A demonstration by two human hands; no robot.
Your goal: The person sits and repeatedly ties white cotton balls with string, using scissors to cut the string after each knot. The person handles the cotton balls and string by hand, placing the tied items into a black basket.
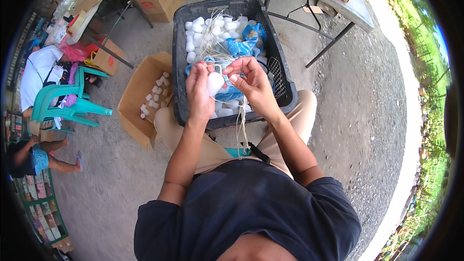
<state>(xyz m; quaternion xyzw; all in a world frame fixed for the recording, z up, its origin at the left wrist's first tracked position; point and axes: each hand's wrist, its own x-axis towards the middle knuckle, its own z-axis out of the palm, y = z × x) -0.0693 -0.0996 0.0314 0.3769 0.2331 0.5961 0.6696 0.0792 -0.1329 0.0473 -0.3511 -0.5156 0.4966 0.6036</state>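
Note:
My left hand (199, 88) holds a white, rounded cylindrical piece (215, 82) at its finger side, with thin string at the fingertips. Close beside it on the right, my right hand (252, 83) has bent fingers near the same string; whether they pinch it is unclear. A bundle of pale strings (242, 127) hangs below the hands over the near rim of a black plastic basket (176, 61). More string lies across the many white pieces (197, 29) inside. A blue patterned cloth (239, 47) lies on top of them, partly under my hands.
An open cardboard box (132, 98) with small white pieces stands left of the basket. Further left are green plastic chairs (54, 98) and two people. Tables (362, 14) stand at upper right and upper left. Another cardboard box (161, 1) sits beyond the basket.

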